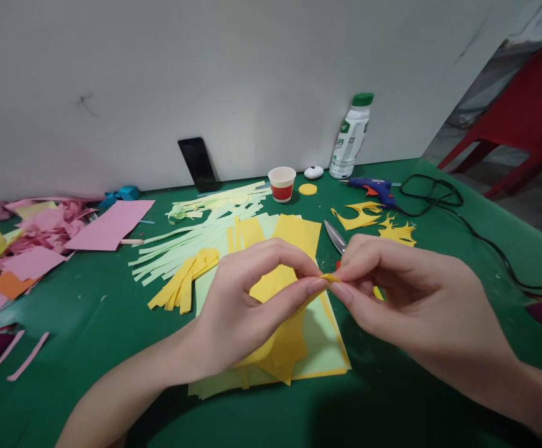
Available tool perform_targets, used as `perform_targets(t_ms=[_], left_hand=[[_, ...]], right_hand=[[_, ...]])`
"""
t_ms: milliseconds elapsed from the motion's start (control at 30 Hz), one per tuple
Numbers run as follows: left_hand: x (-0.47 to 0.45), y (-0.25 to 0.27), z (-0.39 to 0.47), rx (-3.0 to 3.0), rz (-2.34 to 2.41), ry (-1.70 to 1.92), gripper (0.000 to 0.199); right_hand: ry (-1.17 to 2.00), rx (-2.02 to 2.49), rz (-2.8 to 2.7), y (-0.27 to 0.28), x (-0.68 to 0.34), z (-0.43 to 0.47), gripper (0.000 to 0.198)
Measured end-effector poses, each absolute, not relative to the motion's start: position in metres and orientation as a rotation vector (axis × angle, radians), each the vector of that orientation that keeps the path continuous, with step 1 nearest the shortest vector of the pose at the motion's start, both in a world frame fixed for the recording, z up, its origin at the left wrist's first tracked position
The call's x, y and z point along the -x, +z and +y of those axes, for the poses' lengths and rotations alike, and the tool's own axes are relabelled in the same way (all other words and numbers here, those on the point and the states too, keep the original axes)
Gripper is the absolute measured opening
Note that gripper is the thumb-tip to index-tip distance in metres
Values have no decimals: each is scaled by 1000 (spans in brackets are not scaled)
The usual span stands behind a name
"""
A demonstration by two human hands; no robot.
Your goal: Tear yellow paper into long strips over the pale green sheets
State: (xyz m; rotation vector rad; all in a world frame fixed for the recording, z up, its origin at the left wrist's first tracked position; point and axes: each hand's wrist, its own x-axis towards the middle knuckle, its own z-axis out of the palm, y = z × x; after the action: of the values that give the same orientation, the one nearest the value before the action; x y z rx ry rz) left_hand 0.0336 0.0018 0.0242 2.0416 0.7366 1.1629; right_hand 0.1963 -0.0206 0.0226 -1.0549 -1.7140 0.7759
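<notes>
Both of my hands meet over the paper pile and pinch one small piece of yellow paper (pixel 330 277). My left hand (pixel 256 305) grips its left end between thumb and forefinger. At the other end, my right hand (pixel 406 295) does the same, its remaining fingers curled in. Most of the piece is hidden by the fingertips. Below lie yellow paper sheets (pixel 299 233) on pale green paper (pixel 329 333). Yellow paper strips (pixel 186 280) fan out left of my left hand. Scissors (pixel 335 236) lie behind my right hand, their handles mostly covered.
Pale green fringed strips (pixel 163 255) and pink paper scraps (pixel 56 227) spread leftward. Along the wall stand a phone (pixel 198 163), a paper cup (pixel 282 185) and a bottle (pixel 352 137). A yellow disc (pixel 308 189), yellow offcuts (pixel 359 216) and a corded glue gun (pixel 373 186) lie right.
</notes>
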Motion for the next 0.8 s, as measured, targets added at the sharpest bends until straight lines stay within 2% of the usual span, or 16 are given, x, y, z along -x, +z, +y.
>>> perform_targets(t_ms=[233, 433, 633, 800], left_hand=[[-33, 28, 4, -1940, 810, 1054, 6], [-33, 28, 8, -1899, 870, 906, 7], [-32, 28, 13, -1811, 925, 758, 22], [-32, 28, 14, -1640, 903, 733, 12]], right_hand=[[857, 1148, -1768, 26, -199, -17, 1], [852, 1157, -1823, 30, -198, -15, 13], [870, 1174, -1680, 29, -202, -9, 15], [939, 1185, -1614, 28, -205, -5, 18]])
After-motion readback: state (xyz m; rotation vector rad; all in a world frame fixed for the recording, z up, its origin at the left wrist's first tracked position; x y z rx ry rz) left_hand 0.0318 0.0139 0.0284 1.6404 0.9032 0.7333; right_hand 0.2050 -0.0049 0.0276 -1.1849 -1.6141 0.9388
